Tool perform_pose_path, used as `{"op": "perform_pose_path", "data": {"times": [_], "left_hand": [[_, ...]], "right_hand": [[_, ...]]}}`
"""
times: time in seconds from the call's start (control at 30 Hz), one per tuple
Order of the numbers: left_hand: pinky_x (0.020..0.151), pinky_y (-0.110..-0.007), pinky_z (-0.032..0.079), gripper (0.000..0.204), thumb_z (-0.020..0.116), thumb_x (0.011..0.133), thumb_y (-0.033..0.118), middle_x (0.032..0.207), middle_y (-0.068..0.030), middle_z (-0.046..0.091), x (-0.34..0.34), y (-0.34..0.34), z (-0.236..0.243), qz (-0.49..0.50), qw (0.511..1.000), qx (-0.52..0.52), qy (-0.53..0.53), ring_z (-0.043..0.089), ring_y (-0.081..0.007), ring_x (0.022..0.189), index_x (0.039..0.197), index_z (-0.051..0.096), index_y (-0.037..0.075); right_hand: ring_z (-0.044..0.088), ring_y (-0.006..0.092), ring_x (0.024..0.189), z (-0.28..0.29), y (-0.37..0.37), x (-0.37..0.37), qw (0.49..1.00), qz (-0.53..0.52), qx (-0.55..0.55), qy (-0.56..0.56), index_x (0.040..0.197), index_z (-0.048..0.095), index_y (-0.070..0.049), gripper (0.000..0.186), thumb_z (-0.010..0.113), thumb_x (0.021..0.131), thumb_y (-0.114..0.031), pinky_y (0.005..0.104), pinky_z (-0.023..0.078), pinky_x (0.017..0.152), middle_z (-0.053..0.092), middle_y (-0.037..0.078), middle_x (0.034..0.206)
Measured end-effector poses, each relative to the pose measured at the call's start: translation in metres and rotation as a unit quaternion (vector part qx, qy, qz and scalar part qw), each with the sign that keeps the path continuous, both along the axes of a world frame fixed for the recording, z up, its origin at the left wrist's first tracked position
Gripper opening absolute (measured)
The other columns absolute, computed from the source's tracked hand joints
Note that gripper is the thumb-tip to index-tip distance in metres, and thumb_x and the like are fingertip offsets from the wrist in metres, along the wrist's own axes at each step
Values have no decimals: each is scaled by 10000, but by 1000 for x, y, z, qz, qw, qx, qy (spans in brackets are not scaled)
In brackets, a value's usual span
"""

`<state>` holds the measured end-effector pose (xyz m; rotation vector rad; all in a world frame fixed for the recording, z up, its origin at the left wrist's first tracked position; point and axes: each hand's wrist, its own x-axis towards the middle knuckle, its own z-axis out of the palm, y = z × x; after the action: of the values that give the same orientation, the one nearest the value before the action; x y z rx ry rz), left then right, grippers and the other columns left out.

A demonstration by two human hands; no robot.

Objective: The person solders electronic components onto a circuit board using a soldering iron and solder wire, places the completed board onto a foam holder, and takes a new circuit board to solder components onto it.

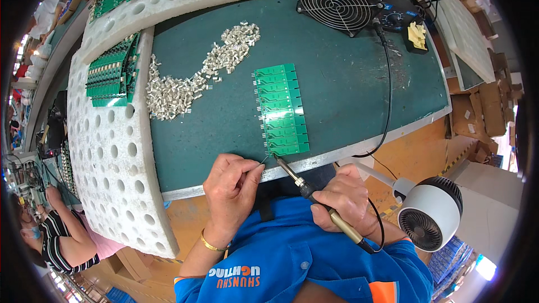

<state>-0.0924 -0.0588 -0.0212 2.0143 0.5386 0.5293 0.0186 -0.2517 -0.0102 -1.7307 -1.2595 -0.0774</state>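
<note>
— Soldering is being done at the near end of the green circuit-board strip, at six o'clock on the green mat?

— Yes. The soldering iron is gripped pen-fashion in the right hand, fingers closed round its handle, the tip angled up to eleven o'clock. Thin solder wire is pinched in the left hand, seemingly fed to the joint. Loose metal parts are heaped at ten o'clock.

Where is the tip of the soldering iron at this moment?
In the head view, the soldering iron in the right hand has its tip at the near end of the green circuit-board strip.
</note>
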Motion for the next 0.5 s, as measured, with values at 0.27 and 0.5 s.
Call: {"op": "perform_pose_path", "data": {"times": [0.27,0.5], "left_hand": [[525,-216,431,135,774,774,-61,844,-60,601,2,1,0,-14,1000,15,0,550,-94,666,876,713,3],[528,-216,450,135,771,777,-65,862,-66,598,3,1,-3,-18,1000,9,5,563,-93,670,883,714,-4]], "right_hand": [[569,169,497,2,-1,-3,1000,7,-13,-11,942,625,-56,283,801,756,-177,323,387,602,602,9,603],[591,177,527,2,-2,-10,999,4,-44,-31,1002,600,-64,347,791,826,-294,347,429,625,598,6,613]]}}
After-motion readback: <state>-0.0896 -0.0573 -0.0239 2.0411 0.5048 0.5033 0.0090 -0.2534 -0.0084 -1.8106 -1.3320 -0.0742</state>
